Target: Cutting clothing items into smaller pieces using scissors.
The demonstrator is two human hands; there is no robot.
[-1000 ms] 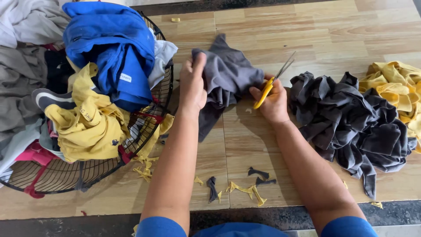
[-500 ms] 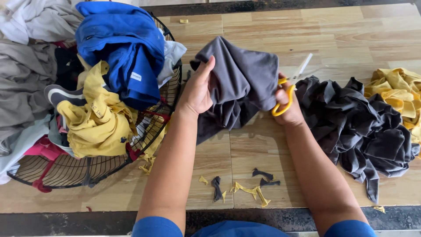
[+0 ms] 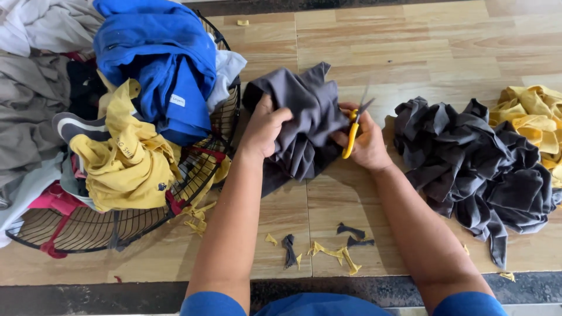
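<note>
My left hand grips a bunched dark grey piece of cloth held over the wooden floor. My right hand holds yellow-handled scissors, blades pointing up and away, at the cloth's right edge. The scissor blades sit close against the fabric; whether they bite into it is unclear.
A black wire basket at left overflows with blue, yellow and grey garments. A heap of dark grey cloth pieces lies at right, with yellow cloth beyond it. Small yellow and grey scraps lie on the floor near me.
The grey cloth has been regathered in my left hand and lowered slightly. My right hand has turned the scissors and brought them against the cloth's right edge.
</note>
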